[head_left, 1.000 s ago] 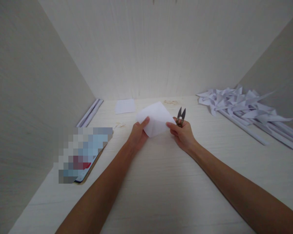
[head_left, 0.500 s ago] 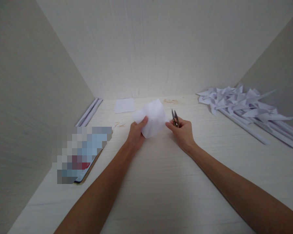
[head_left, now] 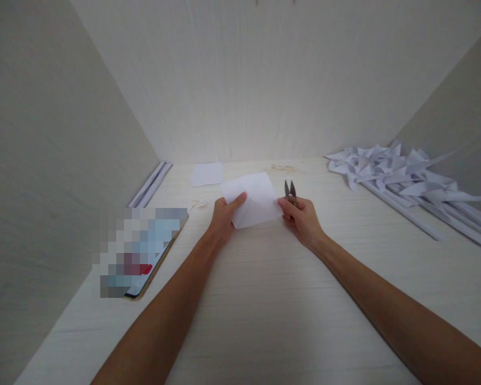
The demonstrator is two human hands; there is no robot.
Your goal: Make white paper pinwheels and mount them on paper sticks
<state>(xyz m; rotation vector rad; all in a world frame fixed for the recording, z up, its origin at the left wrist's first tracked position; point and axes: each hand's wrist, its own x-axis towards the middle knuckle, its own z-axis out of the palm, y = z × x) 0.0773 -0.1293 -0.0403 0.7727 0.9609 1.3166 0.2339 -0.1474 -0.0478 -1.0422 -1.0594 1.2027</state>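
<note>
A white sheet of paper (head_left: 260,202) is held up over the table, with a small dark dot near its middle. My left hand (head_left: 225,215) is closed on the paper's left side, thumb on top and the other fingers hidden beneath. In my right hand (head_left: 302,218) is a pair of thread snips (head_left: 290,191), blades pointing away from me and spread apart. The right thumb and a fingertip are at the paper's right corner; they seem to pinch it.
Another white sheet (head_left: 207,174) lies by the back wall. Rolled paper sticks (head_left: 150,184) rest along the left wall, and a partly blurred phone (head_left: 160,251) lies nearer. On the right are several paper pinwheels (head_left: 385,167) on paper sticks. Pale brown marks (head_left: 284,168) show on the table.
The paper has turned and flattened to face me more squarely. My right thumb has come to its right corner, with the snips still in that hand. My left hand keeps its grip.
</note>
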